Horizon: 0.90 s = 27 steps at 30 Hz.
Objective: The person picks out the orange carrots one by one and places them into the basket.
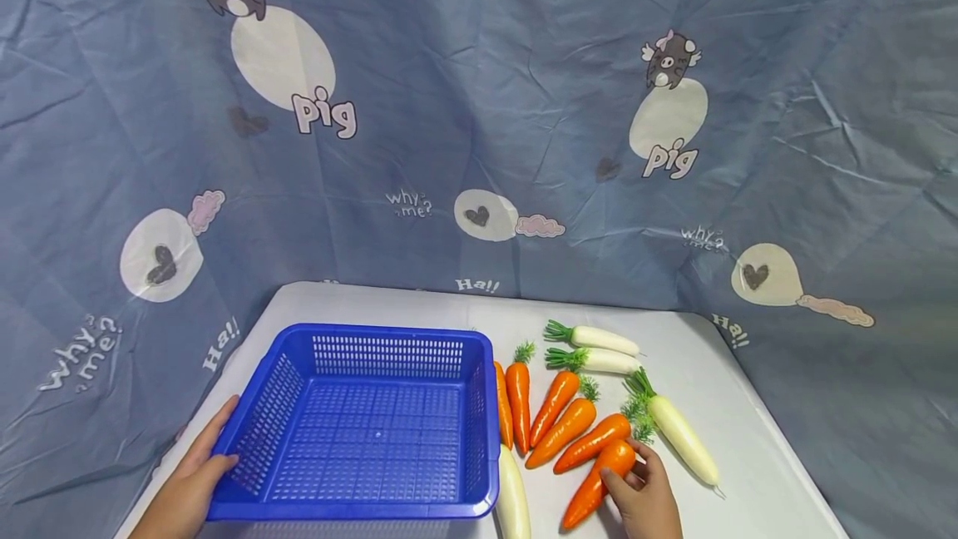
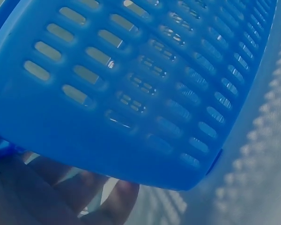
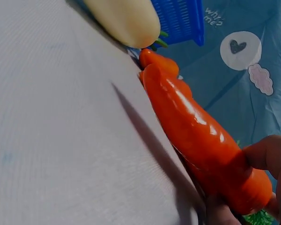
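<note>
At the left stands a blue plastic basket (image 1: 367, 439) with slotted walls and nothing inside. My left hand (image 1: 187, 481) grips its left rim, thumb over the edge; in the left wrist view the fingers (image 2: 117, 199) curl beneath the blue rim. My right hand (image 1: 647, 497) pinches the thick end of an orange carrot (image 1: 599, 485), thumb on one side and fingers on the other. The right wrist view shows that carrot (image 3: 196, 136) lengthwise, its shadow falling on the white surface. Another carrot (image 1: 595, 442) lies just behind it.
Several more carrots (image 1: 519, 406) fan out beside the basket, one partly hidden by its rim. A white radish (image 1: 512, 493) lies along the basket's right side. Further right are another radish (image 1: 684, 439) and two smaller ones (image 1: 606, 339) at the back. A blue printed curtain (image 1: 479, 106) encloses the white table (image 1: 419, 296).
</note>
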Tool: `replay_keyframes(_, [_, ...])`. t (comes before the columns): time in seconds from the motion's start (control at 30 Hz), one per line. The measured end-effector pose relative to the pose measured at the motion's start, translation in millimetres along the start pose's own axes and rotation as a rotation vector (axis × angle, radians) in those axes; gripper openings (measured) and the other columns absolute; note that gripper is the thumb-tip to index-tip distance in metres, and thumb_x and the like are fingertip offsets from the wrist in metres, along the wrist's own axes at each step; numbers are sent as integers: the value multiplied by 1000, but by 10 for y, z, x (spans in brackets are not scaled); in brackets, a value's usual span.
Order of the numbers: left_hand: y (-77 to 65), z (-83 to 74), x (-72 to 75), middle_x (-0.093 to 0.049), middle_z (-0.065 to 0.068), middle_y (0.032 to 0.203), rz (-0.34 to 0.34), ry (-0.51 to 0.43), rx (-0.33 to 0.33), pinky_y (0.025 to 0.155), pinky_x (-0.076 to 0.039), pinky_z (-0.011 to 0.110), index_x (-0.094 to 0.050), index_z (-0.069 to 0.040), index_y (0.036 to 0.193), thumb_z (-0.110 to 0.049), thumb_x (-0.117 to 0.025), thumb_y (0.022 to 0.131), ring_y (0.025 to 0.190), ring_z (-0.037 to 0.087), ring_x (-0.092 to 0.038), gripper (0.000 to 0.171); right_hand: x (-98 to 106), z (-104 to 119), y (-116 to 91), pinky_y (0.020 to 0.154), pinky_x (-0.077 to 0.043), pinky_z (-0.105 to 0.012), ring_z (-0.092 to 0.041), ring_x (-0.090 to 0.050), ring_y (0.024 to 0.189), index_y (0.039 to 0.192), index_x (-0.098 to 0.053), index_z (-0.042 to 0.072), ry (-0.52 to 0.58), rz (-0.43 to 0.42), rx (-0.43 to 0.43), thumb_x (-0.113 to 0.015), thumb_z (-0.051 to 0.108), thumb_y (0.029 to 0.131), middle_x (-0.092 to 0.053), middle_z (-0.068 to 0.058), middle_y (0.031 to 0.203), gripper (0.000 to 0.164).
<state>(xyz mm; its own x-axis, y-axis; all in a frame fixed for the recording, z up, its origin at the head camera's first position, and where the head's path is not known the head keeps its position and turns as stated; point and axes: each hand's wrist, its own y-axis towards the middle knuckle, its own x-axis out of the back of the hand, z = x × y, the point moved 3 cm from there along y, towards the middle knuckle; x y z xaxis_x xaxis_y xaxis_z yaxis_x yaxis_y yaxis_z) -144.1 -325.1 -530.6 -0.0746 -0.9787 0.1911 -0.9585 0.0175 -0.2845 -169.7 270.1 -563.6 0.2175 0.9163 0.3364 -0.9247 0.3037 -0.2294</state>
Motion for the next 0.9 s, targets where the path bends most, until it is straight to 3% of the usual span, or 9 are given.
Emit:
replay_keyframes(0.07, [-4,12,1,16,25,171,-1,-33,4,82,-56,34,16,-39,165,-3,-29,106,107,-8,-48,82,-2,6,-3,79,-59,-30,-34,-67,112,154,-35,-3,17,3,-3,-78,18,92,-51,-38,137,79])
replay_keyframes(0.17, [-15,44,-2,19,22,171,0,-89,-15,82,-58,37,13,-42,165,-4,-28,107,104,-10,-49,81,-2,16,-7,79,-59,-30,-33,-67,110,154,-35,-3,36,6,-5,-77,17,91,-50,-38,136,78])
replay_keyframes(0.2, [-17,58,-4,18,14,173,0,-107,-28,81,-59,38,11,-43,165,-4,-28,107,104,-11,-51,80,-1,17,-9,78,-59,-30,-32,-67,109,154,-35,-3,36,7,-4,-77,17,91,-50,-38,136,78])
replay_keyframes(0.3, [-21,94,-11,1,-12,172,20,-155,-100,79,-60,41,4,-39,168,-2,-25,108,105,-6,-60,76,3,30,-18,78,-59,-30,-30,-69,106,154,-34,-3,45,15,3,-76,15,92,-49,-38,137,77])
replay_keyframes(0.4, [-20,115,-15,-20,-27,153,47,-170,-166,78,-61,43,-3,-33,170,-1,-24,108,106,5,-65,73,6,59,-42,78,-59,-30,-30,-70,107,155,-34,-2,53,21,8,-75,13,93,-48,-38,139,76])
replay_keyframes(0.5, [-19,121,-17,-25,-29,147,64,-179,-191,77,-61,43,-5,-32,170,0,-23,108,107,9,-66,72,2,105,-69,79,-59,-30,-33,-69,111,155,-34,-1,58,25,16,-74,13,93,-48,-37,141,75])
replay_keyframes(0.7, [-25,118,-36,-26,-19,144,53,-220,-146,77,-60,50,-5,-34,169,-1,-23,108,105,18,-69,72,-14,200,-102,81,-58,-29,-40,-66,117,154,-37,-1,6,14,73,-75,15,94,-50,-38,141,73])
replay_keyframes(0.9, [-30,97,-50,-28,-19,142,44,-234,-129,76,-60,52,-5,-34,169,-1,-22,108,105,21,-70,72,-67,251,-112,82,-58,-33,-33,-67,111,155,-37,1,5,15,37,-73,15,94,-48,-36,143,73])
